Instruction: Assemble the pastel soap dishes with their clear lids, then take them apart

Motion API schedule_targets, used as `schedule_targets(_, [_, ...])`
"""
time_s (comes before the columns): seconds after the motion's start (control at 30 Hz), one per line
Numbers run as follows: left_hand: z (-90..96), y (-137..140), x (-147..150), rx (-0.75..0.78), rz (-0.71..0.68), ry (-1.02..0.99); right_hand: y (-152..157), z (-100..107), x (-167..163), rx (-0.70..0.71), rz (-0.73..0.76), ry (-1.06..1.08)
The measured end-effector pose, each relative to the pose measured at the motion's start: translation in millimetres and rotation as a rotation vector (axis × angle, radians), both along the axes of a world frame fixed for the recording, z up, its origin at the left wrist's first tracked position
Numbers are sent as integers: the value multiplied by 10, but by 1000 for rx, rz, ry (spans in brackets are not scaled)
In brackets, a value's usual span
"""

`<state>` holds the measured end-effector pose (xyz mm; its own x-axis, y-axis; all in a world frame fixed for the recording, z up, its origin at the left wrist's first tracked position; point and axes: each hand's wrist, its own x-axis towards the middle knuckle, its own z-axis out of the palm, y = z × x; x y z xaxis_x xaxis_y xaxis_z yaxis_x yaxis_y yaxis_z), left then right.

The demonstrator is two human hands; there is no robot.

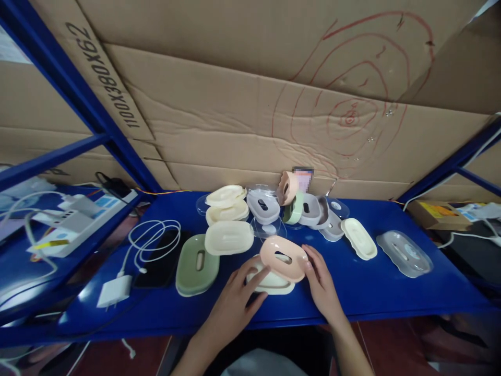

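Note:
My right hand point(319, 274) pinches the right end of a peach oval soap dish insert point(270, 253) with a slot in its middle. The insert is tilted over a cream soap dish base point(274, 284) and hides part of it. Thumb and fingers of my left hand point(240, 295) straddle the left end of that base, the index finger close to the insert's lower edge. Left of them lies a green soap dish point(198, 266), with a cream tray point(229, 237) beside it.
Behind are stacked cream pieces point(225, 203), a grey soap dish point(263, 206) and an upright peach piece point(287, 188). A cream tray point(359, 238) and a clear lid point(405, 253) lie to the right. A charger point(114, 291) with coiled cable and a dark phone point(158, 261) sit left.

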<state>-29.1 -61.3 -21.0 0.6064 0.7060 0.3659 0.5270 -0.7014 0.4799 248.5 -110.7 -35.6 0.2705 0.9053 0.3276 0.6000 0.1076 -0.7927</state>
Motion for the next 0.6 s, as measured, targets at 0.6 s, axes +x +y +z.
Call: schedule_targets(0.6, [-43, 2, -11, 43, 54, -101, -148, 311, -269, 119, 391, -548])
